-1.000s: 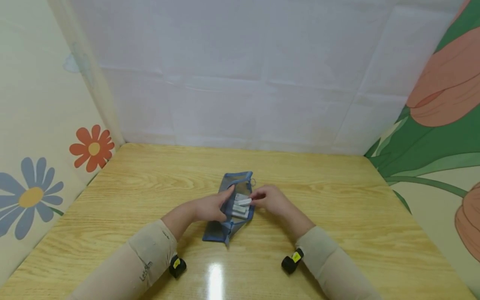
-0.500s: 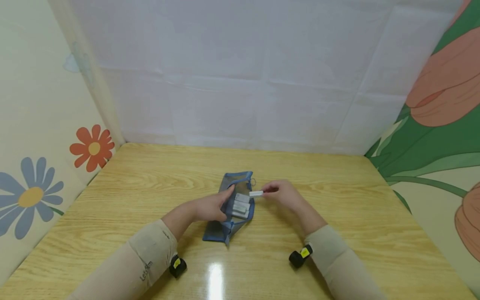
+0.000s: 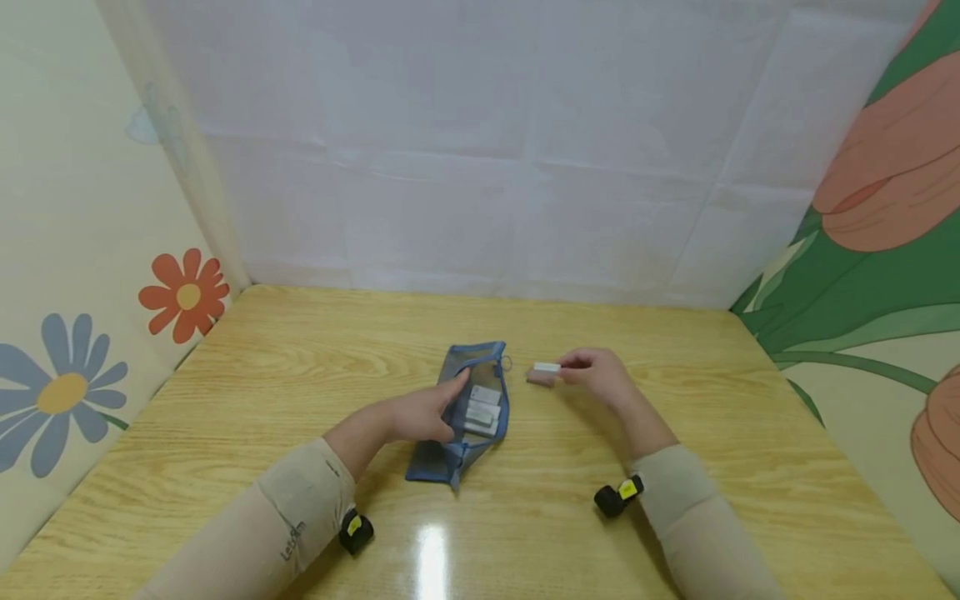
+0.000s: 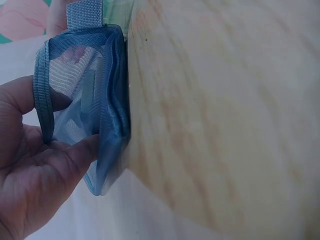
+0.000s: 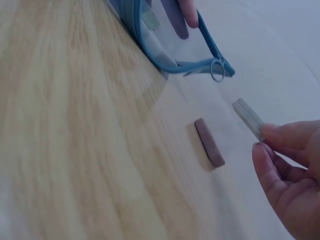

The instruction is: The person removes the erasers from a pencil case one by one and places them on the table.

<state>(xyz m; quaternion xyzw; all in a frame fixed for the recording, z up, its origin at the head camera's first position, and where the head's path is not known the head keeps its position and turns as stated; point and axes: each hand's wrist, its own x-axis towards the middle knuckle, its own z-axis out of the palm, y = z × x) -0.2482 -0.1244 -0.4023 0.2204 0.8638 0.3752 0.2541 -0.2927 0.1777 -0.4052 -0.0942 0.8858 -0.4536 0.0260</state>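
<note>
A blue mesh zip pouch (image 3: 462, 400) lies on the table with its mouth parted and several whitish blocks (image 3: 482, 417) inside. My left hand (image 3: 420, 414) holds the pouch by its edge, thumb and index finger spread along the opening; in the left wrist view (image 4: 37, 170) one fingertip shows behind the rim. To the right of the pouch, my right hand (image 3: 600, 375) pinches a small whitish bar (image 5: 247, 116) by one end, between thumb and fingertips. Just below that bar, a reddish-brown block (image 5: 209, 142) stands on its narrow side on the table.
The wooden table (image 3: 337, 333) carries the pouch and the brown block. A metal ring (image 5: 217, 69) hangs from the pouch's zip end. White sheeting (image 3: 480, 167) rises along the table's back edge, with flower-patterned panels (image 3: 60, 375) at both sides.
My right hand has drawn the whitish bar out of the pouch and moved it right and farther back. The brown block now shows beneath it. My left hand and the pouch have stayed put.
</note>
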